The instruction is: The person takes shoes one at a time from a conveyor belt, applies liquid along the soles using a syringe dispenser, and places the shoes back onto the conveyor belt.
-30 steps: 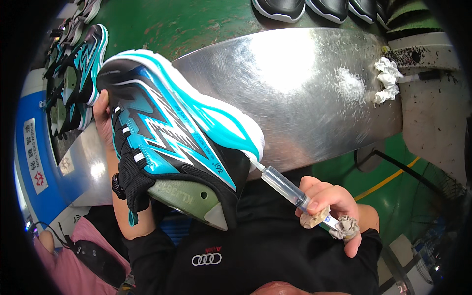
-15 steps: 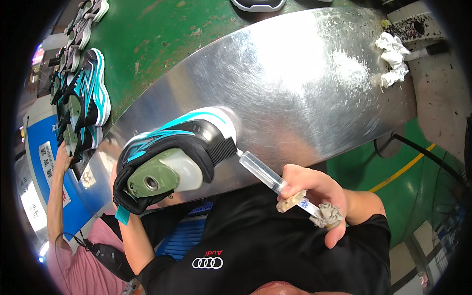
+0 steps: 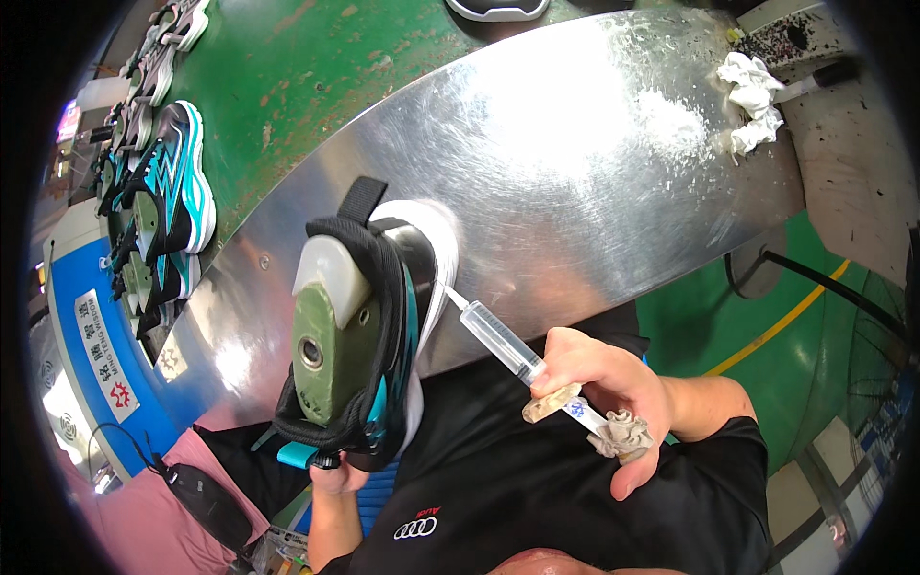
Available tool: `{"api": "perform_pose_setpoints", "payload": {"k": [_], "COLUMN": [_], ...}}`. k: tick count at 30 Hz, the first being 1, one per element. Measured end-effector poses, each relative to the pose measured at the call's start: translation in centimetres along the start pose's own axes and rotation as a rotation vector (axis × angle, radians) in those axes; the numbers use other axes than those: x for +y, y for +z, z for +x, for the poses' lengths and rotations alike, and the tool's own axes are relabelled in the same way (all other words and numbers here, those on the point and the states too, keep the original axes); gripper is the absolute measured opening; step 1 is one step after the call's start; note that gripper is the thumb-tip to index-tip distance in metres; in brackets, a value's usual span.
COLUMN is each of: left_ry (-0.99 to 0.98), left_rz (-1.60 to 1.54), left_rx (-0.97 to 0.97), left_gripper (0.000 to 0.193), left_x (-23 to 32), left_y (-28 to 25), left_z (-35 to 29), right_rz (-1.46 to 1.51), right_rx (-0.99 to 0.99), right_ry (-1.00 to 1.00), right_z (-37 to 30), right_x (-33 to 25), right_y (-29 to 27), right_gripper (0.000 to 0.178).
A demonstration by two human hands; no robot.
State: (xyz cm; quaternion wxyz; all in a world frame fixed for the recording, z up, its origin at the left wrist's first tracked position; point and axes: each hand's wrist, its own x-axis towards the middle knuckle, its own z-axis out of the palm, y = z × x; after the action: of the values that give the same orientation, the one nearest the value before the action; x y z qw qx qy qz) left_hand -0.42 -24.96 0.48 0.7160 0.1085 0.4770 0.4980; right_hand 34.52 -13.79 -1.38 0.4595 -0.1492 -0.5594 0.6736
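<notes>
A black and teal running shoe [image 3: 391,335] with a white sole stands tilted over the metal tabletop, a green and whitish shoe last [image 3: 324,337] inside it. My left hand [image 3: 337,473] grips it by the toe end, its fingers partly hidden beneath the upper. My right hand [image 3: 604,383] is closed around a clear syringe [image 3: 500,341], thumb and fingers along the barrel and plunger. Tape or cloth wads wrap the syringe's flange and plunger end. The fine tip meets the shoe's side near the heel, where upper and sole join.
The curved metal table [image 3: 565,220] carries a white powdery patch [image 3: 671,125]. Crumpled white tissue [image 3: 750,96] lies at its far right. Several similar shoes [image 3: 177,182] stand in a row on the green surface at left. A person in a pink shirt [image 3: 134,498] is at lower left.
My left hand has turned the shoe, so its heel tab now points away and its side faces the syringe. The syringe has shifted slightly left. The other person's arm has left the shoe row.
</notes>
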Motion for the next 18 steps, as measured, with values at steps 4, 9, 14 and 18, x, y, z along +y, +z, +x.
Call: {"api": "perform_pose_setpoints", "payload": {"k": [4, 9, 14, 18], "left_ry": [0.022, -0.098, -0.203, -0.313], "left_rz": [-0.062, -0.123, -0.168, -0.286], "left_rx": [-0.12, -0.198, -0.237, -0.328], "left_gripper": [0.074, 0.076, 0.069, 0.063], "left_x": [-1.3, -1.7, -2.3, -2.5], "left_y": [3.3, 6.1, 7.8, 9.5], "left_z": [1.1, 2.9, 3.7, 4.9], "right_rz": [-0.025, 0.014, 0.189, -0.007], "right_rx": [-0.007, -0.027, 0.021, -0.066], "right_ry": [0.022, 0.089, 0.221, 0.29], "right_z": [0.4, 1.2, 1.1, 1.3], "right_x": [-0.9, -2.5, -5.1, -8.3], "right_y": [0.4, 0.8, 1.7, 1.5], "right_gripper": [0.092, 0.091, 0.089, 0.087]}}
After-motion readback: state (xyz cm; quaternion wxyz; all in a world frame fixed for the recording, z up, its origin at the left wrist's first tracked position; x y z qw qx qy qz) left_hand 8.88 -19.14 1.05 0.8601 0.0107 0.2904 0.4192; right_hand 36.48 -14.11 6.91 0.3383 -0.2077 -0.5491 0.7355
